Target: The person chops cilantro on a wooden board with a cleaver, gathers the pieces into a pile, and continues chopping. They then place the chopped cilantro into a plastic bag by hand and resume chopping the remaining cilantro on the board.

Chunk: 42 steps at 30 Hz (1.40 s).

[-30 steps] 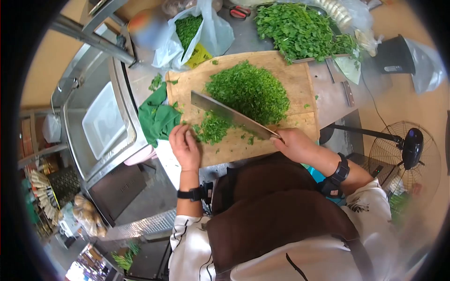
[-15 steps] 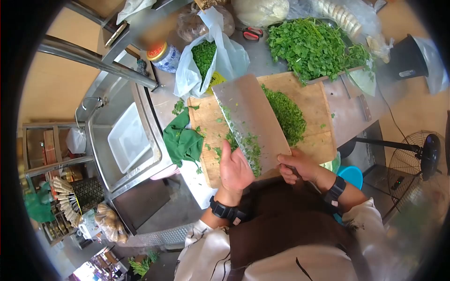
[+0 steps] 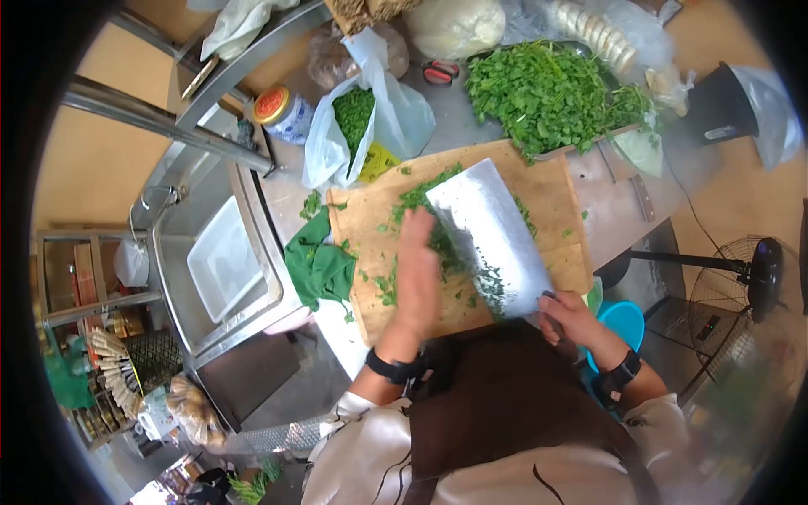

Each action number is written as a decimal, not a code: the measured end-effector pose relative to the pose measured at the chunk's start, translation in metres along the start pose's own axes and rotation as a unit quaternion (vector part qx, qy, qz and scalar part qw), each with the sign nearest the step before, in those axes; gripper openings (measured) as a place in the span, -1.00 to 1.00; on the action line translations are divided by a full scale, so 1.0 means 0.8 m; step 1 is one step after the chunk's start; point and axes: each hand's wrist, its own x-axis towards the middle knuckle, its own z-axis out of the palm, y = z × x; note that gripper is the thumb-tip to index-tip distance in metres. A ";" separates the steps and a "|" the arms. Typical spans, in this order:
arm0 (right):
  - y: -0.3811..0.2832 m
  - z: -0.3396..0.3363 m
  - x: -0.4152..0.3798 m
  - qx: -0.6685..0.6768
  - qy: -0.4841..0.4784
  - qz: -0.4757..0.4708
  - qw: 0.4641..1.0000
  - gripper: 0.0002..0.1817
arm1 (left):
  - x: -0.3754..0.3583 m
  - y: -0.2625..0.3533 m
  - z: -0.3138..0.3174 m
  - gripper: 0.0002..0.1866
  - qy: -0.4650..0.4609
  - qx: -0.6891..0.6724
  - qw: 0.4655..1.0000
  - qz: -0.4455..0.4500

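My right hand [image 3: 566, 318] is closed round the handle of a wide cleaver [image 3: 492, 227]. The blade lies tilted over a wooden cutting board [image 3: 557, 202], with green bits stuck to its lower part, and covers some of the chopped herbs [image 3: 425, 195]. My left hand [image 3: 414, 273] is turned edge-on and a little blurred, its fingers stretched toward the herbs left of the blade. Scattered green scraps lie on the board near the left wrist. A green cloth [image 3: 320, 263] rests at the board's left edge.
Behind the board stand a plastic bag [image 3: 404, 109] of chopped greens, a patterned jar [image 3: 284, 115] and a heap of leafy herbs [image 3: 539, 97]. Scissors [image 3: 440, 73] lie between them. A sink [image 3: 177, 286] is at left; a second knife [image 3: 645, 200] and a fan [image 3: 762, 279] are at right.
The cleaver has shifted right and its blade now catches the light. My left hand has turned from palm-up to edge-on and moved up toward the chopped herbs.
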 end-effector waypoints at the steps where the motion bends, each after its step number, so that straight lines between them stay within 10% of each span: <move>1: -0.005 0.009 0.005 -0.008 0.011 -0.017 1.000 -0.50 | -0.003 0.013 0.010 -0.39 -0.039 0.188 0.978 0.078; 3: 0.003 0.015 0.021 -0.019 0.010 -0.046 0.999 -0.36 | -0.014 0.037 0.033 -0.20 -0.206 0.303 0.923 0.121; 7: -0.025 0.042 0.023 0.025 0.028 -0.034 0.999 -0.31 | -0.015 0.029 0.060 -0.13 -0.222 0.287 0.903 0.231; 19: 0.005 -0.049 -0.050 -0.151 0.051 -0.090 0.983 -0.48 | -0.001 -0.028 0.014 -0.52 -0.017 0.347 0.936 0.050; 23: 0.003 -0.074 -0.053 -0.498 0.260 -0.245 0.790 -0.86 | -0.012 -0.034 0.012 -0.76 0.062 0.279 0.958 0.021; 28: 0.009 -0.125 -0.040 -0.556 0.320 -0.353 0.681 -0.51 | -0.008 -0.021 0.014 -0.70 0.102 0.289 0.949 0.079; 38: 0.021 -0.188 0.047 -0.659 0.330 -0.324 0.593 -0.57 | -0.020 -0.019 0.034 -0.63 0.145 0.231 0.962 -0.011; 42: -0.006 -0.171 0.055 -0.622 0.291 -0.261 0.678 -0.52 | -0.027 0.013 0.031 -0.60 0.205 0.262 0.942 0.049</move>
